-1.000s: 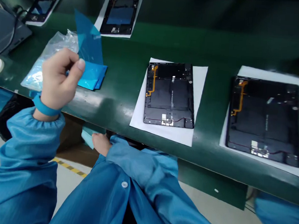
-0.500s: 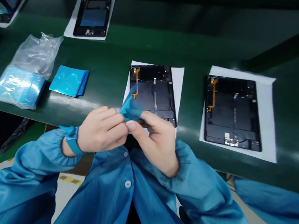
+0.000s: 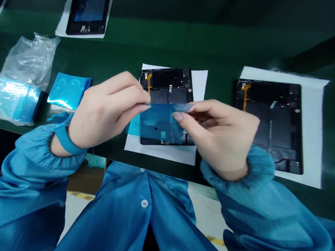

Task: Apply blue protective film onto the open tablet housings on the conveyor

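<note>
A sheet of clear blue film (image 3: 159, 121) is stretched between my two hands, above the lower part of an opened tablet (image 3: 164, 91). My left hand (image 3: 108, 107) pinches the film's upper left corner between thumb and fingers. At the upper right, my right hand (image 3: 222, 131) grips the film the same way. Through the film, the tablet's lower parts show tinted blue. Beneath the tablet lies a white paper sheet (image 3: 200, 85). Whether the film touches the tablet, I cannot tell.
A stack of blue film sheets (image 3: 67, 88) lies left, beside a clear plastic bag (image 3: 30, 62) holding more blue sheets. To the right, another opened tablet (image 3: 283, 130) rests on white paper. A further tablet (image 3: 89, 11) sits at the back left of the green bench (image 3: 220, 48).
My hands have moved apart, the right one going rightward. The film, bunched up between my fingers before, is now spread flat over the tablet.
</note>
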`<move>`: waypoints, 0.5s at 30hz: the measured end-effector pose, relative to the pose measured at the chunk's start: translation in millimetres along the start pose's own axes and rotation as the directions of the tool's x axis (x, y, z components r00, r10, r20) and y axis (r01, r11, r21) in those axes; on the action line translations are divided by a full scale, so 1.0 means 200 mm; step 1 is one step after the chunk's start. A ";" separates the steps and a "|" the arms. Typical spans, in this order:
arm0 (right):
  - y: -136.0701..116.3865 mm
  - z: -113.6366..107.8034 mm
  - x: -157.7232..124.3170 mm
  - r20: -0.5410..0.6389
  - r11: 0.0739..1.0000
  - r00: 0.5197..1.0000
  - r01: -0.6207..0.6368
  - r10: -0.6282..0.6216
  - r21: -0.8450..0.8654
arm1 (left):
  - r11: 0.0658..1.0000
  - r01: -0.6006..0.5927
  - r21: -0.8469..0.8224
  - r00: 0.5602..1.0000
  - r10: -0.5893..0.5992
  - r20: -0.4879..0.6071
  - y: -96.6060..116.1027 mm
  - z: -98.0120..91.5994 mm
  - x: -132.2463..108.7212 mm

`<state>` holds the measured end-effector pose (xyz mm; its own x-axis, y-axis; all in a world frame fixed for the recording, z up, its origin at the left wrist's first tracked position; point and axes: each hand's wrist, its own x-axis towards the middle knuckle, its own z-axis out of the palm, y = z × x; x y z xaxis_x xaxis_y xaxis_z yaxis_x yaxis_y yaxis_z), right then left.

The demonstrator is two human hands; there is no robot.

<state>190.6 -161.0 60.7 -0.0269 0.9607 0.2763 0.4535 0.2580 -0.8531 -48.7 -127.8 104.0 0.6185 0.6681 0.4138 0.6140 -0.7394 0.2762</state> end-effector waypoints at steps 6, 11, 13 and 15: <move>0.18 -0.04 0.14 0.086 0.941 0.955 -0.295 0.284 0.166 | 0.996 0.092 0.019 0.995 -0.092 -0.031 -0.14 0.12 0.07; 0.36 -0.06 0.23 0.140 0.826 0.848 -0.530 0.512 0.189 | 1.000 -0.021 -0.023 0.999 0.021 0.029 -0.23 0.28 -0.07; 0.39 -0.05 0.25 0.135 0.804 0.819 -0.573 0.557 0.160 | 0.986 -0.123 -0.116 0.980 0.139 0.142 -0.25 0.35 -0.14; 0.40 -0.04 0.24 0.124 0.790 0.801 -0.598 0.585 0.135 | 0.962 -0.178 -0.207 0.955 0.220 0.199 -0.26 0.40 -0.19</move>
<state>233.9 -94.5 9.0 0.1331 0.9336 -0.3326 0.2544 -0.3566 -0.8990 -65.4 -107.6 4.3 0.8232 0.4922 0.2831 0.3787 -0.8474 0.3721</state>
